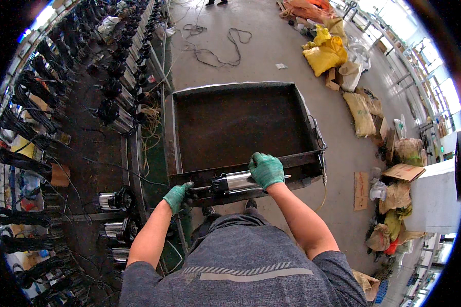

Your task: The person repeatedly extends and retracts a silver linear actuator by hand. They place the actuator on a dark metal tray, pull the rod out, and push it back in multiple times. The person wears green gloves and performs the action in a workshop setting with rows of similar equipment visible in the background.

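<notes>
In front of me, a silver cylinder with a black end, like a pump motor (238, 182), lies across the near edge of a dark metal tray (241, 88). My right hand (267, 170), in a green glove, is closed over the cylinder's right part, its fingers curled over the top. A thin shaft shows past its right end. Left of the black end, my left hand (177, 197), also gloved in green, is closed round a dark cable (202, 189) that leads to the motor. Some of its fingers are hard to make out.
Rows of similar silver motors (119, 113) with coiled black cables (20, 158) stand on the left. Yellow sacks (325, 53) and cardboard (361, 191) lie along the right. A loose cable (225, 62) lies on the floor beyond the tray. A hose (324, 179) hangs at its right corner.
</notes>
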Demonstrator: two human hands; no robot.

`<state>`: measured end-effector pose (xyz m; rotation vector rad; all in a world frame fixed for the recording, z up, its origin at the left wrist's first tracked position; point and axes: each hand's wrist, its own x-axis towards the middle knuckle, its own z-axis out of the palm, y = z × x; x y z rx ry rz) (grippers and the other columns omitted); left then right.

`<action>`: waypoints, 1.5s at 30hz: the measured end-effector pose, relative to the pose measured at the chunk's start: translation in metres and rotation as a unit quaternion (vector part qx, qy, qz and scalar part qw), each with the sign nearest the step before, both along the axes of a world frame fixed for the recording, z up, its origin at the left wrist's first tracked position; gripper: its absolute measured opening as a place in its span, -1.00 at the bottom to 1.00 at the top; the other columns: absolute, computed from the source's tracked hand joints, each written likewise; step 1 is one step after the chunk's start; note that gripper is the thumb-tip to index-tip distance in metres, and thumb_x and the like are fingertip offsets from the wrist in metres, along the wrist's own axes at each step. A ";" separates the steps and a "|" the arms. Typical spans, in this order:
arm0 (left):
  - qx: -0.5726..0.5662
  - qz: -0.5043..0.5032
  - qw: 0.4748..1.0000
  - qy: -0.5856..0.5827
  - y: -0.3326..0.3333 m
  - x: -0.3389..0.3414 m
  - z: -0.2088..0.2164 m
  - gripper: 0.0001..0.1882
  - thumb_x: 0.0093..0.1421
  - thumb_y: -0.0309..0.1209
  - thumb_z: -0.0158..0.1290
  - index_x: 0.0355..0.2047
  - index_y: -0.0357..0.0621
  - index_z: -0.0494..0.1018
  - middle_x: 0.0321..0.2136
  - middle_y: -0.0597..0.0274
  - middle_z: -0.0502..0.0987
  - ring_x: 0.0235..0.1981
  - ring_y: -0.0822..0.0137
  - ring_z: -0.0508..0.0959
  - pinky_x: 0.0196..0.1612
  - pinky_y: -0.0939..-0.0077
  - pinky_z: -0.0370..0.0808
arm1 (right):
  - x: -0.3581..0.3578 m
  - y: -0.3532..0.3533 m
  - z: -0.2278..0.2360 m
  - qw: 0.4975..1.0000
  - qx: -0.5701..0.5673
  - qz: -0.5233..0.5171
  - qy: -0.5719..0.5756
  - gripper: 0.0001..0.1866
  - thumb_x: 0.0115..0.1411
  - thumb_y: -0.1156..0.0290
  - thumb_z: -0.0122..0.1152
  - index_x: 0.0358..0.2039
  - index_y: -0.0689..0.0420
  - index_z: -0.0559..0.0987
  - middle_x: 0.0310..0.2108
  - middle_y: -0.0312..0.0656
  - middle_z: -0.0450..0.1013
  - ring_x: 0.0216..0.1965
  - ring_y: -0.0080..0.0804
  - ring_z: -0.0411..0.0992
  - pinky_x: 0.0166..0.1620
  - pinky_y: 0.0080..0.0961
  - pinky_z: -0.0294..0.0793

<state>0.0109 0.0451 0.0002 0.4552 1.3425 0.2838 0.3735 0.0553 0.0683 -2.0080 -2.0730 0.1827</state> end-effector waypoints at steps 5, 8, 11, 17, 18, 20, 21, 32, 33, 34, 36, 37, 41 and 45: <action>0.264 0.022 0.964 -0.019 -0.026 -0.001 -0.037 -0.78 0.32 -0.24 0.17 -0.20 -0.12 0.57 -0.41 0.38 0.57 -0.47 0.50 0.47 -0.40 0.55 0.43 | -0.002 -0.001 -0.001 1.000 -0.010 -0.005 -0.006 -0.80 0.22 0.19 0.17 -0.35 0.04 0.56 -0.36 -0.10 0.60 -0.27 -0.03 0.58 -0.19 -0.05 0.52; 0.292 0.032 0.955 -0.027 -0.032 -0.001 -0.040 -0.80 0.32 -0.29 0.18 -0.15 -0.12 0.57 -0.34 0.43 0.54 -0.34 0.53 0.47 -0.25 0.55 0.44 | -0.001 -0.003 0.006 1.000 -0.021 -0.001 -0.001 -0.81 0.21 0.20 0.17 -0.34 0.04 0.57 -0.35 -0.10 0.60 -0.25 -0.02 0.58 -0.18 -0.05 0.52; 0.237 0.054 0.970 -0.031 -0.028 0.003 -0.031 -0.79 0.32 -0.29 0.18 -0.11 -0.10 0.56 -0.29 0.38 0.57 -0.28 0.49 0.52 -0.22 0.50 0.50 | 0.003 -0.004 0.012 0.999 -0.038 0.002 0.003 -0.77 0.25 0.16 0.15 -0.32 0.05 0.58 -0.32 -0.07 0.60 -0.23 0.00 0.57 -0.16 -0.03 0.54; 0.206 0.145 0.966 -0.051 -0.039 -0.025 -0.050 -0.63 0.42 -0.11 0.03 0.06 -0.07 0.51 -0.18 0.26 0.60 -0.28 0.31 0.60 -0.25 0.35 0.59 | 0.018 -0.007 0.010 0.913 -0.015 -0.064 0.402 -0.69 0.30 0.20 0.23 -0.12 0.17 0.61 -0.17 0.02 0.60 -0.16 0.08 0.56 -0.05 -0.18 0.54; 0.230 0.178 0.956 -0.041 -0.044 -0.015 -0.034 -0.65 0.42 -0.14 0.01 0.06 -0.06 0.51 -0.19 0.25 0.62 -0.29 0.32 0.61 -0.26 0.36 0.60 | 0.034 -0.011 -0.002 0.849 0.024 -0.108 0.517 -0.73 0.28 0.27 0.27 -0.11 0.18 0.62 -0.16 0.02 0.60 -0.17 0.04 0.56 -0.06 -0.25 0.54; 0.229 0.191 0.954 -0.005 -0.060 -0.031 -0.032 -0.65 0.43 -0.14 0.01 0.06 -0.06 0.50 -0.23 0.24 0.63 -0.28 0.33 0.62 -0.27 0.38 0.60 | 0.086 -0.017 -0.029 0.856 0.129 -0.190 0.464 -0.72 0.27 0.27 0.26 -0.13 0.21 0.61 -0.20 0.06 0.58 -0.17 0.04 0.55 -0.03 -0.22 0.53; 0.229 0.210 0.951 -0.005 -0.071 -0.031 -0.031 -0.65 0.43 -0.13 0.01 0.06 -0.06 0.50 -0.24 0.25 0.63 -0.29 0.34 0.61 -0.29 0.39 0.59 | 0.116 -0.028 -0.042 0.882 0.174 -0.239 0.366 -0.71 0.25 0.29 0.26 -0.13 0.23 0.61 -0.21 0.08 0.57 -0.16 0.06 0.53 -0.02 -0.19 0.52; 0.329 0.186 0.897 0.231 -0.131 -0.005 0.004 -0.68 0.42 -0.20 0.07 0.02 -0.15 0.53 -0.22 0.30 0.60 -0.26 0.43 0.53 -0.14 0.51 0.49 | 0.292 -0.089 -0.109 0.677 -0.240 -0.416 0.558 -0.66 0.32 0.06 0.12 -0.26 0.10 0.56 -0.55 -0.17 0.47 -0.63 -0.24 0.37 -0.52 -0.23 0.37; 0.357 0.167 0.894 0.213 -0.126 0.003 0.012 -0.68 0.42 -0.22 0.07 0.02 -0.16 0.53 -0.22 0.30 0.59 -0.25 0.43 0.52 -0.13 0.51 0.48 | 0.278 -0.083 -0.089 0.591 -0.250 -0.397 0.656 -0.72 0.36 0.05 0.06 -0.26 -0.03 0.56 -0.65 -0.33 0.37 -0.73 -0.43 0.23 -0.61 -0.48 0.17; 0.387 0.146 0.890 0.193 -0.118 0.012 0.017 -0.69 0.42 -0.23 0.07 0.02 -0.17 0.53 -0.23 0.30 0.59 -0.25 0.43 0.52 -0.12 0.51 0.48 | 0.270 -0.082 -0.085 0.566 -0.229 -0.378 0.696 -0.73 0.38 0.06 0.06 -0.24 -0.03 0.55 -0.61 -0.33 0.38 -0.70 -0.42 0.26 -0.60 -0.49 0.20; 0.400 0.126 0.889 0.183 -0.108 0.027 0.024 -0.70 0.44 -0.26 0.05 0.06 -0.16 0.50 -0.22 0.29 0.59 -0.20 0.45 0.52 -0.06 0.50 0.47 | 0.245 -0.082 -0.083 0.511 -0.193 -0.332 0.769 -0.74 0.41 0.07 0.05 -0.20 -0.03 0.53 -0.54 -0.32 0.41 -0.65 -0.41 0.32 -0.57 -0.52 0.26; 0.405 0.102 0.894 0.162 -0.100 0.038 0.040 -0.69 0.44 -0.26 0.05 0.08 -0.15 0.48 -0.20 0.28 0.59 -0.18 0.45 0.51 -0.05 0.50 0.46 | 0.207 -0.084 -0.060 0.574 -0.166 -0.282 0.750 -0.78 0.43 0.13 0.05 -0.15 -0.01 0.51 -0.46 -0.31 0.43 -0.57 -0.43 0.38 -0.51 -0.51 0.35; 0.512 0.064 0.855 0.055 -0.075 0.110 0.116 -0.61 0.46 -0.22 0.03 0.17 -0.16 0.40 -0.16 0.22 0.59 -0.15 0.44 0.53 0.03 0.50 0.46 | 0.084 -0.094 -0.006 0.725 -0.205 -0.018 0.657 -0.84 0.40 0.43 0.15 -0.04 0.09 0.45 -0.25 -0.26 0.46 -0.30 -0.42 0.53 -0.26 -0.40 0.59; 0.574 0.100 0.812 -0.024 -0.050 0.164 0.162 -0.61 0.48 -0.20 -0.01 0.16 -0.19 0.39 -0.19 0.20 0.60 -0.12 0.42 0.55 0.05 0.50 0.47 | -0.001 -0.090 0.021 0.818 -0.210 0.151 0.514 -0.75 0.31 0.57 0.20 -0.01 0.16 0.50 -0.18 -0.25 0.54 -0.24 -0.42 0.50 -0.18 -0.36 0.56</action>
